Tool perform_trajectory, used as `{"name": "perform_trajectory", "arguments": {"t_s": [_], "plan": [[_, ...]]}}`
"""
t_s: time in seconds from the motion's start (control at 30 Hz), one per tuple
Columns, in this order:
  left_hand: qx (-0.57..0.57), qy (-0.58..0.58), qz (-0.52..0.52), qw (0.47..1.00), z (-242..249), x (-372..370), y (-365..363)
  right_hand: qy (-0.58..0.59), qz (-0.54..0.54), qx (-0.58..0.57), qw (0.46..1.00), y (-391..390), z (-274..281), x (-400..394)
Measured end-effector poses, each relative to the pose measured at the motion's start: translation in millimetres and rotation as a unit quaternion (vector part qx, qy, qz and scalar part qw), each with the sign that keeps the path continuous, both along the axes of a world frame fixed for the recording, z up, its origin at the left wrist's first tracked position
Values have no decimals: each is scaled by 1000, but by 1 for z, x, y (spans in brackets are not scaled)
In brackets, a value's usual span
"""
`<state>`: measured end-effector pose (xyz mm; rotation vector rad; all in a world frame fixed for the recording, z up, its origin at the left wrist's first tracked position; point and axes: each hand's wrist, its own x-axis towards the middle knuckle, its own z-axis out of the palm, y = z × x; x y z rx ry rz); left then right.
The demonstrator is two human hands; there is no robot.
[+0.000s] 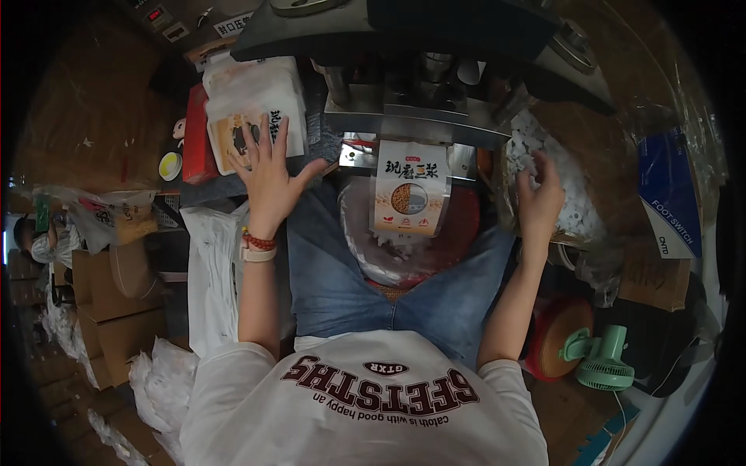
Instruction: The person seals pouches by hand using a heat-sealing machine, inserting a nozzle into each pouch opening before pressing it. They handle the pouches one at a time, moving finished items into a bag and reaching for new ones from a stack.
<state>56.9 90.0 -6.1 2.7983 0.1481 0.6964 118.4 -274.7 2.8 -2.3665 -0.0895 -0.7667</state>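
My left hand [268, 175] lies flat, fingers spread, on a stack of printed white pouches [252, 105] at the left of the machine. My right hand [540, 198] reaches into a clear bag of small white pieces [571, 194], fingers curled among them; whether it holds any I cannot tell. Between the hands a printed pouch [409, 189] hangs upright from the jaws of a metal sealing machine [420, 109], above my lap.
A red box [198, 140] stands left of the pouch stack. A blue foot-switch box [668, 194] sits at right. A green fan [602, 357] lies lower right. Cardboard boxes [109, 303] and plastic bags pile at left, where another person sits.
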Motion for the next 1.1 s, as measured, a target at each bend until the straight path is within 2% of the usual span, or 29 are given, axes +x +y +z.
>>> {"name": "perform_trajectory", "arguments": {"t_s": [0.03, 0.07, 0.1, 0.13, 0.17, 0.2, 0.27, 0.3, 0.37, 0.4, 0.43, 0.5, 0.57, 0.63, 0.7, 0.73, 0.77, 0.8, 0.9, 0.97, 1.03, 1.1], "plan": [[150, 57, 50, 986, -8, -11, 13, -1, 5, 0, 1000, 5, 3, -4], [111, 61, -5, 992, -20, -22, 23, -10, 45, 160, 986, 14, 8, -13], [95, 59, -41, 993, -24, -33, 28, -18, 80, 319, 944, 23, 14, -21], [78, 60, -81, 992, -25, -42, 31, -18, 78, 323, 943, 33, 20, -31], [61, 8, -99, 993, -27, -47, 32, -1, 150, 336, 930, 43, 27, -44], [60, 12, -99, 993, -25, -52, 29, 15, 224, 346, 911, 52, 36, -54], [-147, 20, -77, 986, -12, -58, 15, -24, 296, 194, 935, 69, 58, -71], [-148, 19, -77, 986, -8, -59, 6, -69, 318, 140, 935, 82, 66, -77], [-228, -63, -125, 964, -2, -60, -12, -68, 330, 99, 936, 103, 59, -85], [-176, -92, -164, 966, 4, -61, -20, -75, 354, 65, 930, 112, 58, -84], [-178, -92, -167, 965, 11, -64, -28, -75, 351, 63, 931, 117, 53, -83], [-140, -101, -215, 961, 29, -70, -43, -53, 400, -42, 914, 123, 45, -82], [-113, -114, -224, 961, 43, -73, -47, -63, 428, -14, 902, 117, 58, -85], [-217, -89, -306, 922, 51, -75, -49, -70, 453, 16, 889, 108, 68, -85], [-248, -73, -327, 909, 40, -72, -53, -65, 482, 63, 872, 99, 72, -82], [-261, -57, -324, 908, 36, -68, -60, -65, 480, 62, 873, 94, 71, -82], [-274, -43, -320, 906, 33, -64, -65, -56, 444, 3, 894, 89, 71, -81], [-274, -44, -322, 905, 31, -63, -68, -48, 405, -57, 911, 84, 71, -80], [-239, -60, -299, 922, 28, -60, -75, -59, 370, -89, 923, 72, 73, -85], [-192, -67, -300, 932, 33, -61, -78, -39, 397, -85, 913, 74, 76, -84], [-193, -65, -318, 926, 42, -60, -78, -24, 424, -80, 902, 74, 78, -82], [-193, -66, -334, 920, 45, -61, -79, -10, 471, 40, 881, 72, 78, -79]]}}
